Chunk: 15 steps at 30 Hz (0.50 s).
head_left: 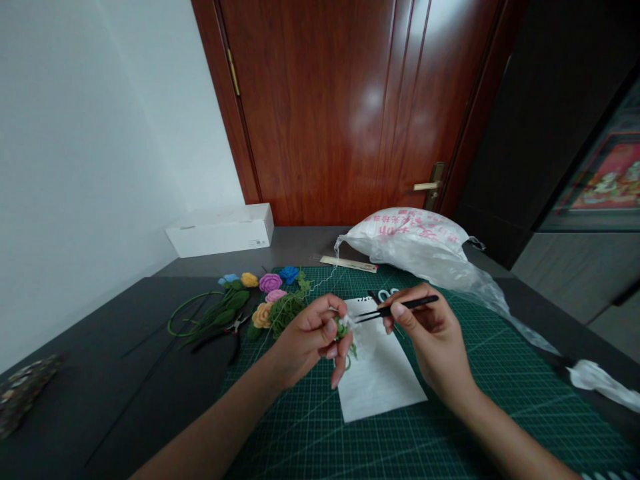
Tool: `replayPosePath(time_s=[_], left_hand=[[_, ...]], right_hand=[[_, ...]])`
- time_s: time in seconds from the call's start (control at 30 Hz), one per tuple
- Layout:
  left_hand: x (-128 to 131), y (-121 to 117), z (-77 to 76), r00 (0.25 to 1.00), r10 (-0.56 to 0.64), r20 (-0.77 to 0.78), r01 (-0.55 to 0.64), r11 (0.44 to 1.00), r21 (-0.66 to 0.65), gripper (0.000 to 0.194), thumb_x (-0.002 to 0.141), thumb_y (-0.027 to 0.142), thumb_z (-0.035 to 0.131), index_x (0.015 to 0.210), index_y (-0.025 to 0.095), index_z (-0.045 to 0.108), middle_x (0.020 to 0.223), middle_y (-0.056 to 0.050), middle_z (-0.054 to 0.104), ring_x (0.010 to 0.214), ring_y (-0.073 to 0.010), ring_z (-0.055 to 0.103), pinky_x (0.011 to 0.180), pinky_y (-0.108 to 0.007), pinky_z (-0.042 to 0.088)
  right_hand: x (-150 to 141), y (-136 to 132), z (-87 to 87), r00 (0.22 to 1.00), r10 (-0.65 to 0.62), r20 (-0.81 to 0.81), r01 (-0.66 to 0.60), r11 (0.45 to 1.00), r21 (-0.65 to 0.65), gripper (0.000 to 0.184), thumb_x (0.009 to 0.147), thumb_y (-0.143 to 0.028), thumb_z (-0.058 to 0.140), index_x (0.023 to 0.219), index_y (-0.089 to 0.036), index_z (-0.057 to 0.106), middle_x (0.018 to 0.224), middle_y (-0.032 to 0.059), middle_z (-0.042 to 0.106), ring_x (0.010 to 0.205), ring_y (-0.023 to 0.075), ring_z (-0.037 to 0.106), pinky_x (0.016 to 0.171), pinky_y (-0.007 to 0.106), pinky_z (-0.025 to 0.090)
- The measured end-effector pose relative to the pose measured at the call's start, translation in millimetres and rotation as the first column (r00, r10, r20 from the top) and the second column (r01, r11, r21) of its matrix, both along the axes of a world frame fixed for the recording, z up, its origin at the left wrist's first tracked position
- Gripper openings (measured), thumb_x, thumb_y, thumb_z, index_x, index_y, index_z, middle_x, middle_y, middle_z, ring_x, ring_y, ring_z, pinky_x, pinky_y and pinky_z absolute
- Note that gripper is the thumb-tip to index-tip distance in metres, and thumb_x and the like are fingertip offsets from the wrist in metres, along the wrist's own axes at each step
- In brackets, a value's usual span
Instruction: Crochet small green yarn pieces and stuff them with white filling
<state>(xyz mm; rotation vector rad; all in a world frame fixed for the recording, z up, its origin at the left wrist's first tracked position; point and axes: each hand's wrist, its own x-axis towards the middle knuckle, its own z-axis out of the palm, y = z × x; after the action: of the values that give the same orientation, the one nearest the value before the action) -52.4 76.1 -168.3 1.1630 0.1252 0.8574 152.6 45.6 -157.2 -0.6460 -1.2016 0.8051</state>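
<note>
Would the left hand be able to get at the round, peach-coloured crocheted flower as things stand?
Probably yes: the peach-coloured flower lies near the left hand, its petals largely uncovered, though that hand likely must first put down the small green-and-white piece it holds.

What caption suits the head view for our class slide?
Left hand holds a green-and-white piece; right hand holds black tweezers beside it, above a green mat.
</note>
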Motion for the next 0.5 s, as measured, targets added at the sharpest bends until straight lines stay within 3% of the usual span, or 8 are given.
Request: replayPosePath(time_s=[0.27, 0.5], left_hand=[[1.7, -1.6, 0.9, 1.000, 0.010, -0.017, -0.010, 1.000, 0.007, 0.016, 0.099, 0.030, 0.061, 0.108, 0.021, 0.051, 0.073, 0.000, 0.061, 0.052, -0.0096, 0.048, 0.044, -0.021, 0.056], [2.8, -3.0, 0.0, 1.000, 0.001, -0.013, -0.001, 0.999, 0.034, 0.012, 0.100, 0.028, 0.059, 0.108, 0.022, 0.051, 0.074, 0.000, 0.063, 0.049, -0.0089, 0.051, 0.043, -0.020, 0.055]], right_hand=[[-8.1, -4.9, -1.0, 1.000, 0.010, -0.004, -0.010, 0.999, 0.043, 0.008, 0.092, -0.021, 0.074, 0.087, -0.022, 0.068, 0.085, 0.0000, 0.073, 0.063, 0.0111, 0.068, 0.060, 0.024, 0.057], [-6.0, -2.2, -3.5, 1.000, -0.006, 0.019, 0.007, 1.000, -0.011, 0.009, 0.091, -0.024, 0.075, 0.086, -0.022, 0.069, 0.080, -0.0009, 0.070, 0.061, 0.0101, 0.067, 0.060, 0.023, 0.055]])
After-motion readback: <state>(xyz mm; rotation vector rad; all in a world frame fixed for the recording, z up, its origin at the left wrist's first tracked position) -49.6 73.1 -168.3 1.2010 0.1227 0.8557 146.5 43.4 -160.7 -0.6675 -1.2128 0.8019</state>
